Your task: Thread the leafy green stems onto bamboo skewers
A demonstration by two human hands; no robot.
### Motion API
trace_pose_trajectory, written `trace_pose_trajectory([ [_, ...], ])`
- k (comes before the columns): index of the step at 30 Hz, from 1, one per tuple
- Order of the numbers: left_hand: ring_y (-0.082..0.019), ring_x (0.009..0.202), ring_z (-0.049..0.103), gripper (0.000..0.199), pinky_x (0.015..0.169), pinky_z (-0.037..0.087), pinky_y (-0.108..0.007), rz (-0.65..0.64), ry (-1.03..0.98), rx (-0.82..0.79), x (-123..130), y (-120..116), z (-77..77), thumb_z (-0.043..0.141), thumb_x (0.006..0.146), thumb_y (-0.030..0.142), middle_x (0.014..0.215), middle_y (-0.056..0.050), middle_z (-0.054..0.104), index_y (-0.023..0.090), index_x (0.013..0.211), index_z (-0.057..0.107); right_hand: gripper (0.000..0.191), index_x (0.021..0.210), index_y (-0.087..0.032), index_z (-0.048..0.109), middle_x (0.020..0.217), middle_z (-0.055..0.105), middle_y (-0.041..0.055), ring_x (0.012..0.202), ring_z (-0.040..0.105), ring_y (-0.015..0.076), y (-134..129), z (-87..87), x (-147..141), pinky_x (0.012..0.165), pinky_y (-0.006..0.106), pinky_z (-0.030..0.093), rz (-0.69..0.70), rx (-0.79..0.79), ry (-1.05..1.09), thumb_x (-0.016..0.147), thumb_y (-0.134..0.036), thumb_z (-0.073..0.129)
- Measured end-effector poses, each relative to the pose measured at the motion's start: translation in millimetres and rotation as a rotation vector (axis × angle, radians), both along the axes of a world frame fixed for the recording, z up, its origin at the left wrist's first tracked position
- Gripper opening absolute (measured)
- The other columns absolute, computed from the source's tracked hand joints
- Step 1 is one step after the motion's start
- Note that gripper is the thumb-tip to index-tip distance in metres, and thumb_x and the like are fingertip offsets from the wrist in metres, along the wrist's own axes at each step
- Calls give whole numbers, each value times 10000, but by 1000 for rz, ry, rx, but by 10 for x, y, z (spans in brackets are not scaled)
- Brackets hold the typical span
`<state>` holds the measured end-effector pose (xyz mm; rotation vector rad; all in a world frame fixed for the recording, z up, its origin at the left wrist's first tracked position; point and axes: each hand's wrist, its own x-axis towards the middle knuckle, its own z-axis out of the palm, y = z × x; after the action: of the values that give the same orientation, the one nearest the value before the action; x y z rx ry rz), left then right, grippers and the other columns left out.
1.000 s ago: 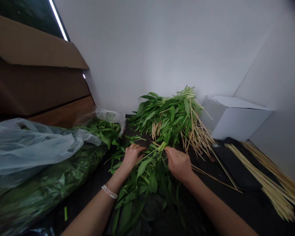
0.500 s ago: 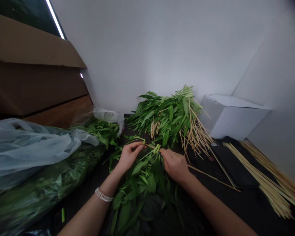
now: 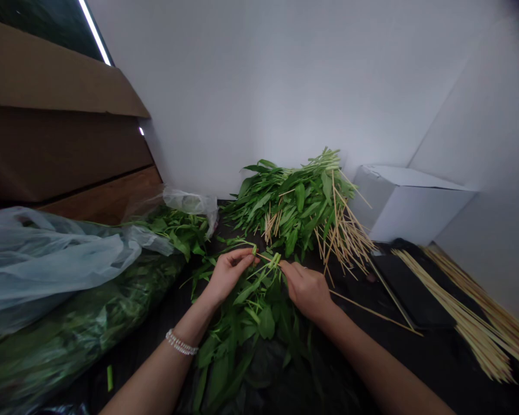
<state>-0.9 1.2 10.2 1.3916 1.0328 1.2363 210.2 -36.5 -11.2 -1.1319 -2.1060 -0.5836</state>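
My right hand (image 3: 307, 286) is closed on a thin wooden skewer (image 3: 263, 257) that points left, toward my other hand. Green stems (image 3: 274, 260) are threaded on the skewer just left of my right fingers, with their leaves (image 3: 266, 323) hanging below. Pinched between the thumb and fingers of my left hand (image 3: 230, 272) is a leafy green stem (image 3: 254, 250), bent at the skewer's tip. Whether the tip has gone through this stem I cannot tell. A beaded bracelet (image 3: 181, 343) circles my left wrist.
Behind my hands lies a heap of skewered greens (image 3: 294, 202). Plastic bags of greens (image 3: 90, 323) fill the left, below a cardboard box (image 3: 60, 144). At right are a white box (image 3: 410, 202), a black flat object (image 3: 410, 291) and bundles of bare skewers (image 3: 462, 317).
Both hands stay almost in place. The stem in my left fingers shifts only slightly at the skewer's tip.
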Motion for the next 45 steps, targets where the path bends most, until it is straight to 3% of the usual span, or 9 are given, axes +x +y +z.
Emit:
trace_pose_trajectory([
  [9,-224,813,705,439,815,535,-343,2,-4,-24,13,-19,12,773,681,456,865,-92,765,128,972,740,281,1104,-139,643,719,624,24,595,555,125,3,-11,-2,554,265,355,-21,-20,-2,929,-123,424],
  [30,-223,807,683,317,844,527,-348,37,138,58,31,-5,-20,741,698,451,835,-73,763,149,790,768,276,1096,-122,633,721,634,26,580,575,125,-22,-75,-54,552,250,379,0,-79,-3,924,-116,417],
  [40,-181,718,665,314,744,526,-294,36,78,-1,27,-9,-19,759,688,429,797,-71,753,134,798,753,273,1084,-123,634,723,635,30,601,590,129,-13,-72,-75,563,246,393,18,-87,32,936,-117,405],
  [45,-181,684,655,302,679,520,-277,-3,141,17,80,-19,-66,758,675,429,773,-63,748,138,756,753,267,1088,-126,629,731,643,31,597,588,124,-13,-95,-106,568,239,395,21,-104,20,935,-122,410],
])
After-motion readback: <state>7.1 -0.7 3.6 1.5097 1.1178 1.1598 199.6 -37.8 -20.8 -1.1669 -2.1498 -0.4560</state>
